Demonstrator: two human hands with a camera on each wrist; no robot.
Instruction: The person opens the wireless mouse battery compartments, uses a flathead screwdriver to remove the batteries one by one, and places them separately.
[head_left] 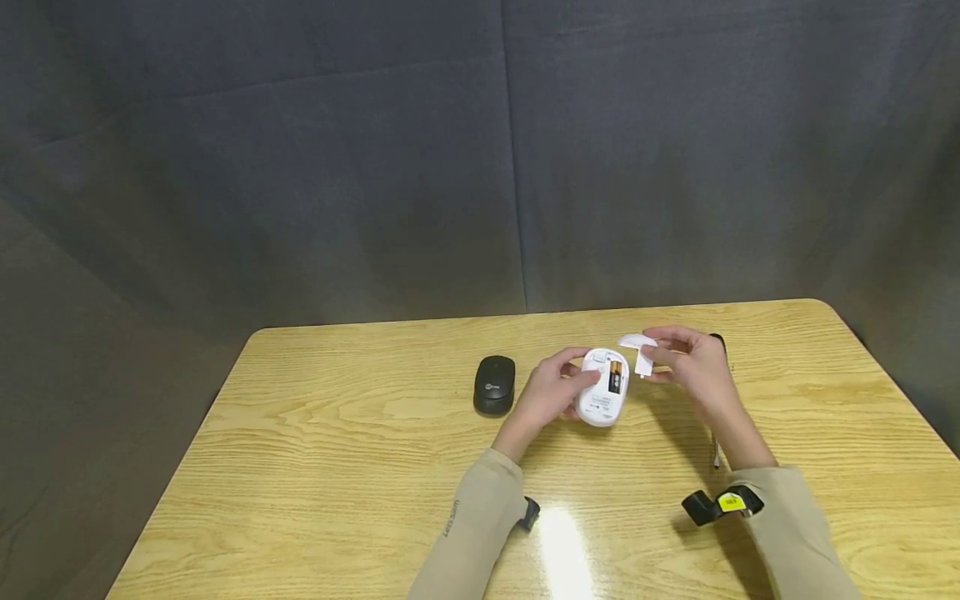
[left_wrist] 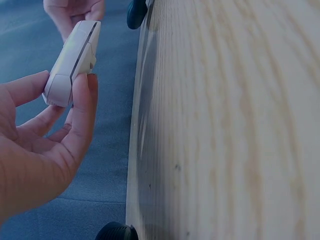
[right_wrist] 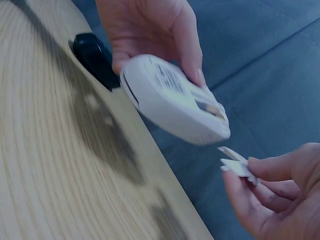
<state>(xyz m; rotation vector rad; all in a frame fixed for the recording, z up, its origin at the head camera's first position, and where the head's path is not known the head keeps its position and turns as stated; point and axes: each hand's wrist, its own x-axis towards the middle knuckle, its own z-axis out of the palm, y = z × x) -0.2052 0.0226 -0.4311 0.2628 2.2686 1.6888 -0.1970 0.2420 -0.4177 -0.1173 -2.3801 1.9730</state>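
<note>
My left hand grips a white computer mouse by its sides, underside turned up, with the thumb across it. A battery with a copper-coloured end lies in the open compartment of the mouse. Just to the right, my right hand pinches a white battery cover, a curved piece with a narrow tongue. In the right wrist view the cover is apart from the mouse, below its compartment end. The left wrist view shows the mouse edge-on between thumb and fingers, raised off the table.
A black mouse sits on the wooden table left of my left hand. A screwdriver lies partly hidden under my right forearm. Behind the table hangs a dark grey curtain. Black camera mounts are strapped at my wrists.
</note>
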